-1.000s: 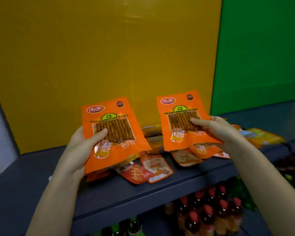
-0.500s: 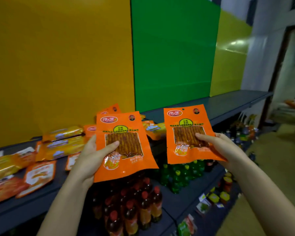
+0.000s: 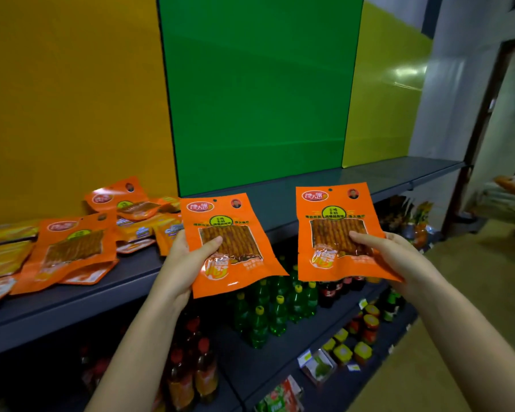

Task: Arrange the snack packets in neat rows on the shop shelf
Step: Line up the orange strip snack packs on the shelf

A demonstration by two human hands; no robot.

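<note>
My left hand grips an orange snack packet upright by its lower left side, thumb across the clear window. A second, identical orange packet is held upright by my right hand, thumb on its front. Both packets hang in front of the dark grey shop shelf, level with its front edge. On the shelf's left part lies a loose heap of packets: an orange one, another propped at the back, and yellow ones.
The shelf stretches bare to the right below green and yellow-green wall panels. Lower shelves hold red-capped bottles, green bottles and small jars. A doorway and floor lie at the right.
The view has swung right along the shelf, so the heap of packets now lies at my left. Both hands still hold their packets, now in front of the bare stretch below the green panel.
</note>
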